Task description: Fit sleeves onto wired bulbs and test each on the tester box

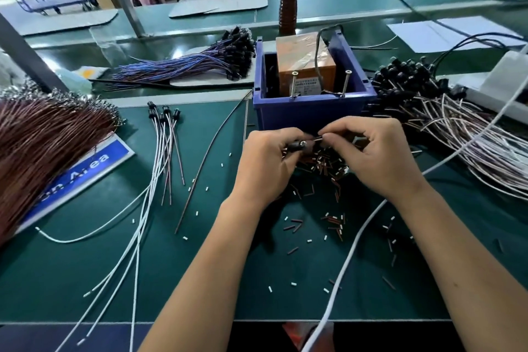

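Both hands are working close together just in front of the blue tester box [311, 111]: left hand [265, 160] is gripping a black bulb [298, 146], right hand [377, 154] is pinching its thin wire [317, 138], above scattered brown sleeves [323, 166].

Head view, close, downward over bench [200, 280]

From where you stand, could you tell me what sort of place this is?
Most likely a factory assembly bench for small wired lamps. Bundles of wired bulbs lie on a green work mat, a tester box sits in a blue bin, and cut sleeves are scattered under the hands.
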Action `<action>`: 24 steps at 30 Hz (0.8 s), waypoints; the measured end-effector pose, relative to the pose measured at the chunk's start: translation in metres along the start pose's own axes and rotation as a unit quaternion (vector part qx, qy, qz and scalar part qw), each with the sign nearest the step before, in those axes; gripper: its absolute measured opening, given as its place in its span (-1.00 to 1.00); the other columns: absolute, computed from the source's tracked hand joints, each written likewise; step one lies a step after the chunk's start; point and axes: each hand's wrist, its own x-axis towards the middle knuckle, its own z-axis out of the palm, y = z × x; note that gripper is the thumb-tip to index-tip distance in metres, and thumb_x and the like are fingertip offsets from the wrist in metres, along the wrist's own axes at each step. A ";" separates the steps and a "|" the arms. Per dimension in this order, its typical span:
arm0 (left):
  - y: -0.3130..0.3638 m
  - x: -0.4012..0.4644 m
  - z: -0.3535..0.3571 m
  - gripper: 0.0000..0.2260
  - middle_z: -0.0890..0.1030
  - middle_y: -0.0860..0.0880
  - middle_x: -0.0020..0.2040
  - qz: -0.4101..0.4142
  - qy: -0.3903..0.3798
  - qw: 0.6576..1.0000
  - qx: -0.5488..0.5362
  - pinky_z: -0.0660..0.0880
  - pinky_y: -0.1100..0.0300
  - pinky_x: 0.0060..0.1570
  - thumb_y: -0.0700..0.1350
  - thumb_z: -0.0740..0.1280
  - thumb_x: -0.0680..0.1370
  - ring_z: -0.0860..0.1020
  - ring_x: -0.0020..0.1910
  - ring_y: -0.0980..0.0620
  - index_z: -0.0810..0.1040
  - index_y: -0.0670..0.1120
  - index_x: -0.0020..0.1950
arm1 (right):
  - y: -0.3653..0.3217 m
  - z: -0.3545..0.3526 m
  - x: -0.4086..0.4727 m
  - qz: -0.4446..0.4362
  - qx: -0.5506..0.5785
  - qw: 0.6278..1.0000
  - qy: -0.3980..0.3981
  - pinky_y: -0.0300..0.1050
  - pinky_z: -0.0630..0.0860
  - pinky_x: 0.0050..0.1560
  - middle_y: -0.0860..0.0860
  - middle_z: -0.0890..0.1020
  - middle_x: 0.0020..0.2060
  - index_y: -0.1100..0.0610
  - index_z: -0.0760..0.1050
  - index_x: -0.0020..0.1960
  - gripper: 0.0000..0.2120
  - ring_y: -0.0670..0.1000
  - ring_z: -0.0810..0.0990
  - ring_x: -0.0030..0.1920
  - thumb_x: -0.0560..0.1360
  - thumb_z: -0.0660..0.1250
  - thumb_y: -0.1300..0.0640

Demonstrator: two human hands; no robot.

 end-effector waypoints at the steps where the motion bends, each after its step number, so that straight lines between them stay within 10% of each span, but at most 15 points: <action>1: 0.000 0.000 0.000 -0.87 0.73 0.06 -0.19 -0.001 0.005 1.000 -0.017 0.63 0.12 -0.09 -0.30 0.48 0.54 0.68 -0.17 0.15 0.75 -0.11 0.01 | 0.000 0.000 0.000 -0.002 0.003 1.000 0.001 -0.18 0.62 0.03 -0.05 0.75 -0.12 0.19 0.74 0.03 -0.93 -0.12 0.71 -0.07 0.56 0.49 0.25; 9: 0.002 -0.002 0.000 -0.90 0.64 0.10 -0.29 -0.002 -0.010 0.999 -0.037 0.46 0.26 -0.21 -0.26 0.45 0.58 0.59 -0.29 0.17 0.70 -0.10 -0.08 | 0.005 0.002 0.000 -0.017 0.006 0.999 0.031 -0.03 0.61 -0.02 -0.02 0.74 -0.14 0.20 0.74 -0.03 -0.95 -0.07 0.70 -0.09 0.55 0.51 0.23; 16: -0.002 -0.002 -0.011 -0.91 0.67 0.06 -0.30 -0.020 0.030 0.998 -0.052 0.38 0.35 -0.31 -0.26 0.44 0.60 0.50 -0.39 0.20 0.70 -0.15 -0.10 | 0.014 -0.008 -0.002 0.050 0.104 0.990 0.085 -0.38 0.47 -0.25 -0.03 0.70 -0.24 0.17 0.69 0.00 -0.95 -0.18 0.63 -0.32 0.60 0.45 0.21; 24: -0.002 -0.004 -0.013 -0.91 0.71 0.08 -0.25 -0.056 0.072 0.993 -0.076 0.43 0.35 -0.26 -0.21 0.43 0.61 0.57 -0.33 0.17 0.71 -0.12 -0.08 | 0.024 -0.031 -0.001 0.120 0.305 0.939 -0.102 -0.27 0.32 -0.51 0.15 0.64 -0.35 0.17 0.58 -0.03 -0.94 0.00 0.41 -0.49 0.56 0.45 0.19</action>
